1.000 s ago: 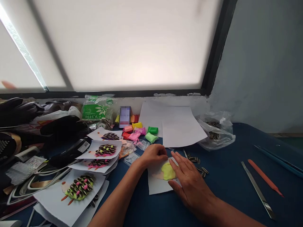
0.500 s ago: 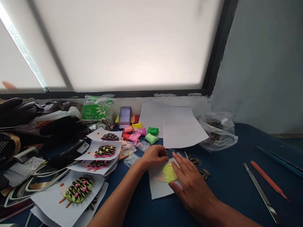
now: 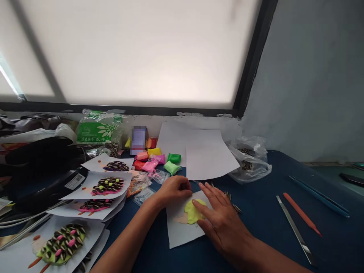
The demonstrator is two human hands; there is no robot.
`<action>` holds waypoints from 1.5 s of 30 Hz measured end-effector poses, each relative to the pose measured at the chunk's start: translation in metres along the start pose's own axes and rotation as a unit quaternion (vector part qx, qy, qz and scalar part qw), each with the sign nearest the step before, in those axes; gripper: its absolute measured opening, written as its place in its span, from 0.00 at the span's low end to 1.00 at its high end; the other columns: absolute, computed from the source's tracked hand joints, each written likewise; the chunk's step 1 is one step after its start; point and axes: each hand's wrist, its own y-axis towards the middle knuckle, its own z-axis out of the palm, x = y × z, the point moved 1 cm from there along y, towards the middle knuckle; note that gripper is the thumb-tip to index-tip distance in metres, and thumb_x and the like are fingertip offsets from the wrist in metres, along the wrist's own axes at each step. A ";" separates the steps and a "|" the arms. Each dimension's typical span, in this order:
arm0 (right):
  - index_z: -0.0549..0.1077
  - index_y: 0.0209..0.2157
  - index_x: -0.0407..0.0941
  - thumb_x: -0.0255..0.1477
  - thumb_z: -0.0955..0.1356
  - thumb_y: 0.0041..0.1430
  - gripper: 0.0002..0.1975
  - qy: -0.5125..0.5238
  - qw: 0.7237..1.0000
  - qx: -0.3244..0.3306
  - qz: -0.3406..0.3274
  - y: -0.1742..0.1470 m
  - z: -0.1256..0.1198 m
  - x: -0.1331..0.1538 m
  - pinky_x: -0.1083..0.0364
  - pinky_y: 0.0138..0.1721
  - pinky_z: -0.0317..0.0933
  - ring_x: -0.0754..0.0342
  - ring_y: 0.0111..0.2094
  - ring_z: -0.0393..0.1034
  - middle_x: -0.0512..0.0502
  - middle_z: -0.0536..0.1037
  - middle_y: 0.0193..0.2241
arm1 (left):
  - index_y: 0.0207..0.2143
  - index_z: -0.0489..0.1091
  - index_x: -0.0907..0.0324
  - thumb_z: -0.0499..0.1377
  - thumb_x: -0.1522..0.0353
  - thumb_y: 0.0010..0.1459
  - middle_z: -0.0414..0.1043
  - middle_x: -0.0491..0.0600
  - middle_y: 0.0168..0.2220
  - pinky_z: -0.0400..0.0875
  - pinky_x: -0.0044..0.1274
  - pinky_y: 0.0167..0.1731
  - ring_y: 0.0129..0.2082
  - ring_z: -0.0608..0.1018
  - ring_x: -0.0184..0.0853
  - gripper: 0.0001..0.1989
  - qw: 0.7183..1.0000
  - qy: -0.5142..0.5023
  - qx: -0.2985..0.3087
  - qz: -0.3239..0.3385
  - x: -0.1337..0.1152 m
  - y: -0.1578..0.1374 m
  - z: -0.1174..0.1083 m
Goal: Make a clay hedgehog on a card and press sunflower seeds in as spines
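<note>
Beneath my hands lies a small white sheet of paper (image 3: 182, 235), with a flattened yellow-green clay patch (image 3: 192, 210) and a smaller pale peach clay piece (image 3: 182, 219) beside it. My left hand (image 3: 174, 189) is closed at the sheet's upper edge, fingers curled down onto the paper. Spread over the patch's right side, my right hand (image 3: 223, 222) is open, its fingertips touching the yellow-green clay. Part of the patch and the sheet's right side are hidden under that hand. Just behind it are several loose sunflower seeds (image 3: 236, 208).
At left lie stacked papers with clay-and-seed hedgehogs (image 3: 64, 242). Behind are coloured clay packs (image 3: 172, 167), blank white sheets (image 3: 212, 155), a green seed bag (image 3: 98, 129) and a clear bag of seeds (image 3: 250, 167). A metal blade (image 3: 295, 229), orange tool (image 3: 301, 213) and blue tweezers (image 3: 318, 195) lie right.
The view has turned slightly right, so everything sits further left in it. My right fingers have shifted a little over the clay, and more of the peach piece shows.
</note>
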 end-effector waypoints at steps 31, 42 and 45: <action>0.74 0.50 0.39 0.18 0.61 0.57 0.21 -0.010 0.992 0.102 0.076 0.014 -0.026 -0.007 0.48 0.52 0.59 0.44 0.50 0.69 0.38 0.80 0.43 | 0.34 0.73 0.61 0.52 0.69 0.55 0.75 0.49 0.31 0.69 0.25 0.32 0.30 0.75 0.34 0.10 0.990 -0.007 -0.137 0.017 0.020 0.006 -0.007; 0.63 0.61 0.37 0.14 0.60 0.52 0.32 -0.005 0.988 0.138 0.069 0.014 -0.016 -0.026 0.47 0.58 0.54 0.43 0.61 0.58 0.35 0.67 0.59 | 0.37 0.74 0.57 0.49 0.75 0.58 0.76 0.51 0.41 0.69 0.31 0.46 0.43 0.75 0.39 0.14 0.959 0.197 -0.169 0.114 0.028 0.001 -0.005; 0.71 0.55 0.41 0.15 0.60 0.56 0.26 0.006 0.990 0.119 0.074 0.015 -0.024 -0.021 0.50 0.47 0.61 0.46 0.47 0.70 0.38 0.77 0.45 | 0.37 0.74 0.57 0.49 0.75 0.58 0.77 0.51 0.41 0.69 0.31 0.45 0.43 0.75 0.39 0.14 0.959 0.191 -0.178 0.107 0.027 0.000 -0.005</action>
